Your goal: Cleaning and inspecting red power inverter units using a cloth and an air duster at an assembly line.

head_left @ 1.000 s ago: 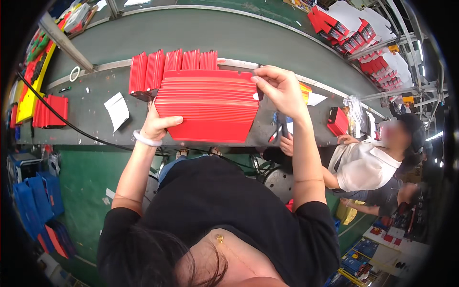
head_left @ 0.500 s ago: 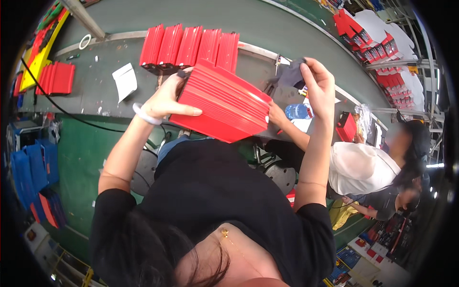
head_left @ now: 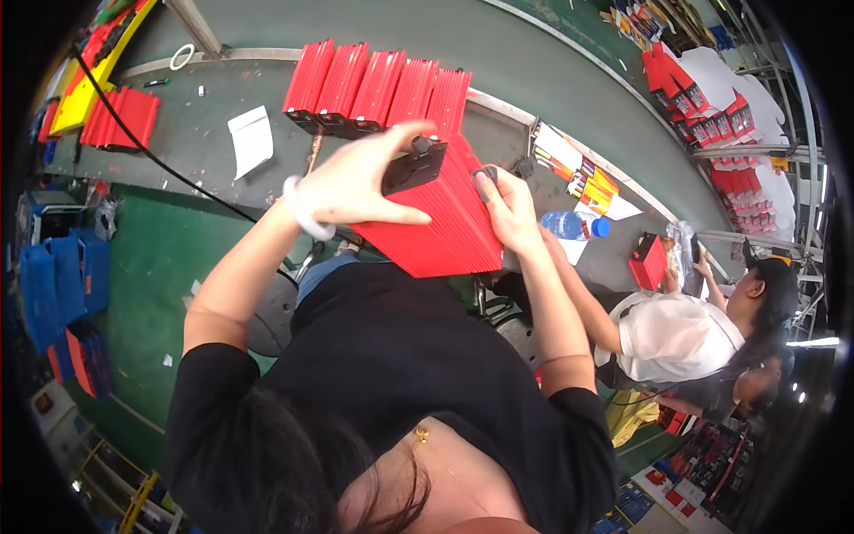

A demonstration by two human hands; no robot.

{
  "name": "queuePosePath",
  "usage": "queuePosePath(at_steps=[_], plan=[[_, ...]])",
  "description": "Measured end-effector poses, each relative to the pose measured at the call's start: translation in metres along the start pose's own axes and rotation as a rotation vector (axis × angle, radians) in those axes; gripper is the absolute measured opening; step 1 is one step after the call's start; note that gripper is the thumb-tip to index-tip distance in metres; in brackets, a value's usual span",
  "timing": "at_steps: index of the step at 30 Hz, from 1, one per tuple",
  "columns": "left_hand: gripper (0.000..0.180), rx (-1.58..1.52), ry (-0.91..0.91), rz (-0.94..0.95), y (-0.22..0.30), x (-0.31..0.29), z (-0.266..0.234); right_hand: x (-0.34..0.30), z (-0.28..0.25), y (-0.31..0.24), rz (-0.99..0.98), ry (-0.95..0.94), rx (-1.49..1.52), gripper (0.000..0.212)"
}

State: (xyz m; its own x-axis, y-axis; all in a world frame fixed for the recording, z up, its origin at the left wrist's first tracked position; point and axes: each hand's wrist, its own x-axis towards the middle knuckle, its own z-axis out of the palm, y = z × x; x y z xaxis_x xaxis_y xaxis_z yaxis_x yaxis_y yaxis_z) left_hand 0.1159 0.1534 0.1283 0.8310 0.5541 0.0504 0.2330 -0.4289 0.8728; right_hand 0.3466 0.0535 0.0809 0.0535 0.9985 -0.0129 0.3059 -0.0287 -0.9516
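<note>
Red, ribbed and probably metal, the casing (head_left: 445, 222) sits tilted in mid-scene, over the near edge of the green bench (head_left: 200, 125), its black end panel (head_left: 413, 169) turned far and left. From my remote seat I see the left hand (head_left: 356, 182) spread around that end, thumb lying across the ribs; blur means I cannot tell how firmly it grips. The right hand (head_left: 511, 214) is closed on a dark scrap (head_left: 488, 172) against the casing's far right edge. Similar casings (head_left: 381, 84) stand in a row on the far side.

I'd expect a stiff, fairly heavy body that won't flex under pressure. Its glossy faces could slide, though the ribs should give fingertips purchase, and the finish may scratch. The black knob (head_left: 421, 146) looks like the weak spot, so I'd cradle both ends from beneath, thumbs over the ribs.
</note>
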Motion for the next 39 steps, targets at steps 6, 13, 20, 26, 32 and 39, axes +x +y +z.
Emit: queuePosePath(at_steps=[6,13,20,26,32,39], plan=[[0.106,-0.495,0.508,0.024,-0.07,-0.035,-0.005,-0.012,-0.003,0.016,-0.01,0.286,0.245,0.018],[0.092,-1.057,0.271,-0.162,-0.078,-0.035,0.068,-0.015,0.018,0.021,0.011,0.426,0.357,0.02],[0.077,-1.022,0.268,-0.221,-0.066,-0.035,0.062,-0.011,0.0,0.007,-0.083,0.337,0.126,0.016],[0.076,-0.913,0.186,-0.158,-0.045,-0.034,0.064,-0.013,-0.038,0.005,0.007,0.116,-0.221,0.016],[0.079,-0.528,0.176,-0.091,-0.004,-0.027,0.052,0.007,-0.071,0.002,0.179,0.635,0.14,0.041],[0.092,-0.162,0.072,-0.141,0.007,-0.005,0.059,0.028,-0.063,-0.088,-0.235,-0.019,-0.062,0.022]])
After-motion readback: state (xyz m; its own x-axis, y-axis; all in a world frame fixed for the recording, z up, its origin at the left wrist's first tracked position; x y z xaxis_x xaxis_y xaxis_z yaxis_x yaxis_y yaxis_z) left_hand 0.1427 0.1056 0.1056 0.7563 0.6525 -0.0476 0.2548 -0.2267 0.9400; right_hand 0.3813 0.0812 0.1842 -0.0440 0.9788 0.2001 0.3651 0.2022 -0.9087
